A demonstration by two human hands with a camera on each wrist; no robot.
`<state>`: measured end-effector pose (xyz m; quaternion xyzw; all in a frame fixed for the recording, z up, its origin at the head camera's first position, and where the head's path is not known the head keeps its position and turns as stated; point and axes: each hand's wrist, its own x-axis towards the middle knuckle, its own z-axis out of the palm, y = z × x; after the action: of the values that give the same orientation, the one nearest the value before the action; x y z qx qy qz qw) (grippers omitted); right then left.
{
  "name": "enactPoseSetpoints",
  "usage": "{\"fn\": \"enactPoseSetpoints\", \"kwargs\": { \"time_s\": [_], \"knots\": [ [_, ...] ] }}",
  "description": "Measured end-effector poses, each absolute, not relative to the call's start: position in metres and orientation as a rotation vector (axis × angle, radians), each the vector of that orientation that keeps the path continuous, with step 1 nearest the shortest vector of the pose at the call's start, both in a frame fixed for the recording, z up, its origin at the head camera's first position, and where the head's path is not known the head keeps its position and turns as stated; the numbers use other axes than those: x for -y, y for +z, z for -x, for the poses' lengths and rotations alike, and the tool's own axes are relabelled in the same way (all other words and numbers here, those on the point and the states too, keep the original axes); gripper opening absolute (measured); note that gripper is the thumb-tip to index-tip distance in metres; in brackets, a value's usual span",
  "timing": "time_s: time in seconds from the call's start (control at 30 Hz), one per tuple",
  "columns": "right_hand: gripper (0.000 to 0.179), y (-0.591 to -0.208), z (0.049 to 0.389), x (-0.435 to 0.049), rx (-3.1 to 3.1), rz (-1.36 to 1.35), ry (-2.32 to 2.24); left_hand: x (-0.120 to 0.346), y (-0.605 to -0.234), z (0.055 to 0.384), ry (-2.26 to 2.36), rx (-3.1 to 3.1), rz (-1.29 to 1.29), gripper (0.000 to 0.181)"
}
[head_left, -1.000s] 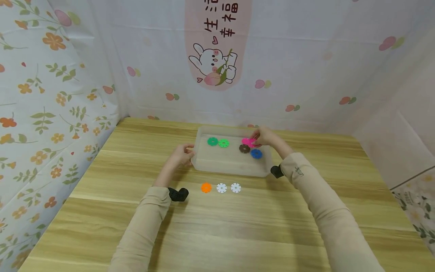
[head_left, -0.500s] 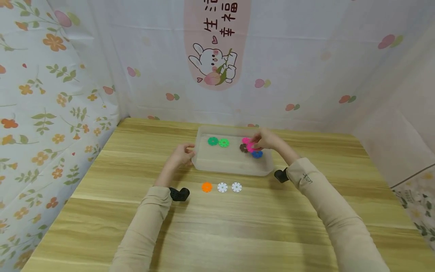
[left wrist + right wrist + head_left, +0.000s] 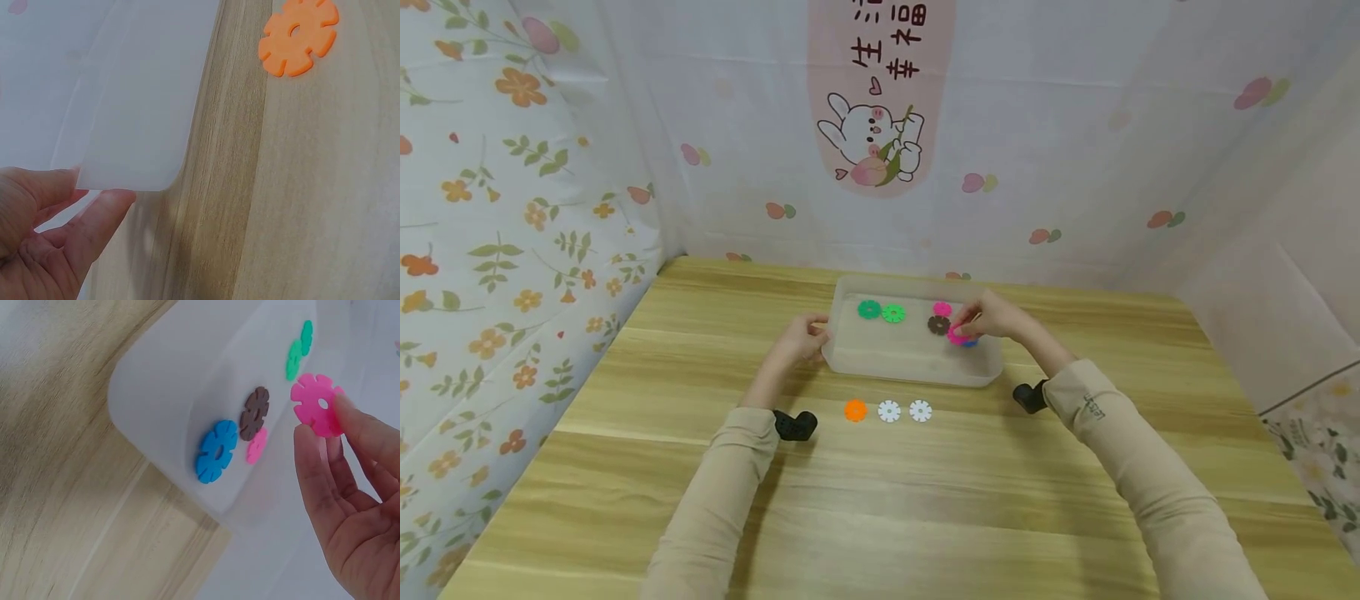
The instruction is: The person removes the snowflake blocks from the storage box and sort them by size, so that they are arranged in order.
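Observation:
My right hand [image 3: 997, 318] pinches a pink notched disc [image 3: 309, 399] between thumb and fingers, over the right part of a translucent plastic tray [image 3: 910, 375]. Inside that tray, near the held disc, lie a brown disc [image 3: 255, 414], a blue disc [image 3: 217, 452] and another pink disc [image 3: 257, 446]. Towards its left end are a dark green disc [image 3: 869, 309] and a light green disc [image 3: 893, 313]. At the tray's left side, my left hand [image 3: 800, 340] grips the edge, thumb and fingers around the wall as the left wrist view shows.
In front of the tray, an orange disc [image 3: 855, 411] and two white discs, the left one [image 3: 889, 411] and the right one [image 3: 921, 411], lie in a row on the wooden table [image 3: 880, 500]. A printed cloth [image 3: 1045, 150] hangs behind the table.
My right hand has lifted the pink disc off the far right of the tray and brought it nearer, over the blue disc. My left hand stays at the tray's left edge.

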<state>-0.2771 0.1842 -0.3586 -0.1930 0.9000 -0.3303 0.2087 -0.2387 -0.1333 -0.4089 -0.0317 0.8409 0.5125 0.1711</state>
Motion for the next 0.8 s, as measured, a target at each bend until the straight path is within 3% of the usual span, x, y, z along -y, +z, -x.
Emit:
{"fn": "enactPoseSetpoints", "kwargs": {
  "time_s": [0.8],
  "knots": [
    [0.014, -0.360, 0.269, -0.178, -2.446, 0.580, -0.983, 0.135, -0.408, 0.237, 1.452, -2.393, 0.074, 0.042]
  ]
}}
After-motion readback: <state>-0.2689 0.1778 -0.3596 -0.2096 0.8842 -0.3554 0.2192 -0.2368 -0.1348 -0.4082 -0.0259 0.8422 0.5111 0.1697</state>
